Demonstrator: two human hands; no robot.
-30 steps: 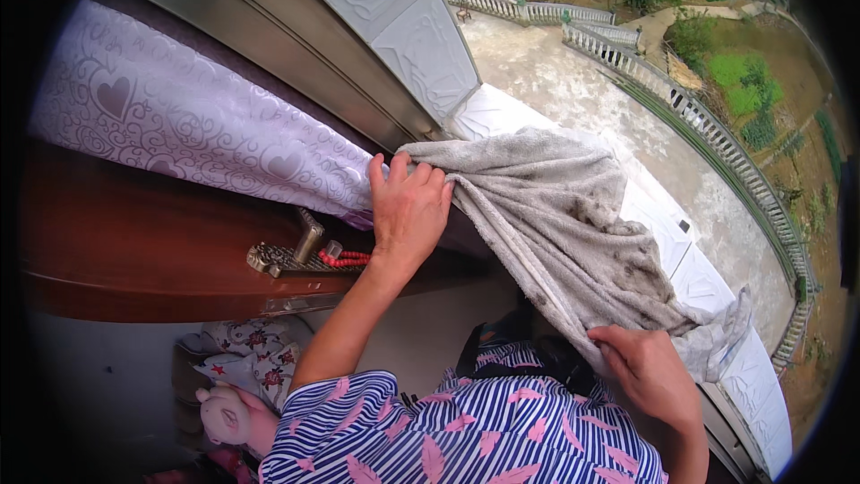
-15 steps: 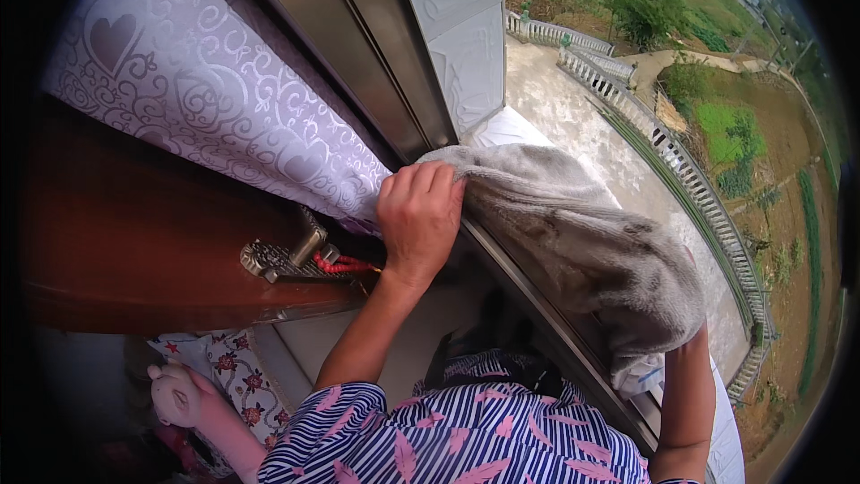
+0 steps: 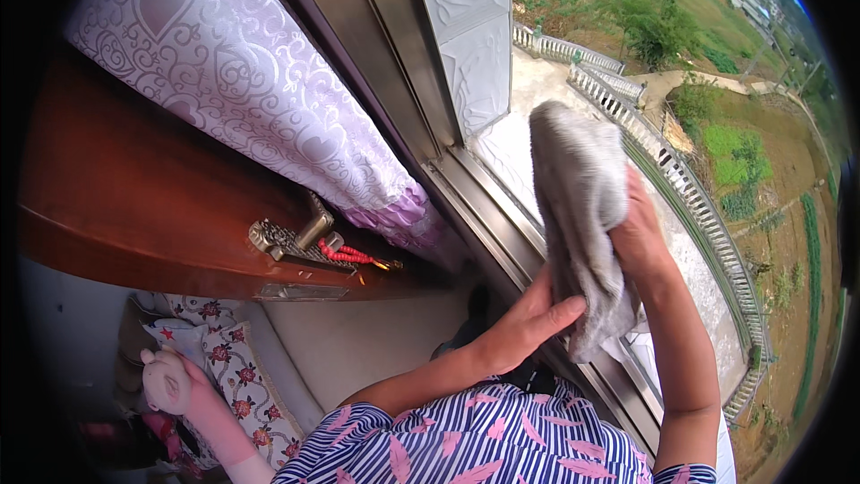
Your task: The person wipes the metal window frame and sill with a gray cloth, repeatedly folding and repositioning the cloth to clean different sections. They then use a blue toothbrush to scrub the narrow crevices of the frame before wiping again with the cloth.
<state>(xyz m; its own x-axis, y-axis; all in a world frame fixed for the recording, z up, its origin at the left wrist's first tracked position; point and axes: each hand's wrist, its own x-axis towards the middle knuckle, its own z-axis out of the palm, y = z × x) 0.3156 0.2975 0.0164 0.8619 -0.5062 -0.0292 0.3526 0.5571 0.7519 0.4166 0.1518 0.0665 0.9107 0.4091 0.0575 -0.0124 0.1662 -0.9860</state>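
Observation:
A grey, plush-looking cloth [image 3: 573, 206] hangs bunched between my two hands, raised above the metal window track [image 3: 502, 206]. My right hand [image 3: 640, 229] grips it from the right side, the fingers partly hidden by the folds. On the lower left edge of the cloth is my left hand [image 3: 536, 318], its thumb laid against the fabric and its other fingers mostly hidden behind it. Both hands are closed on the cloth.
To the left hangs a lilac curtain [image 3: 260, 99] with heart patterns. Below it, a brown wooden door [image 3: 161, 188] has a metal handle [image 3: 313, 224] with red beads [image 3: 345, 254]. A pink plush toy [image 3: 202, 403] lies lower left. Outside runs a white balustrade [image 3: 681, 170].
The cloth has been lifted off the track and gathered into a smaller bunch. My left hand has moved down and right from the frame corner to the cloth's lower edge; my right hand has risen.

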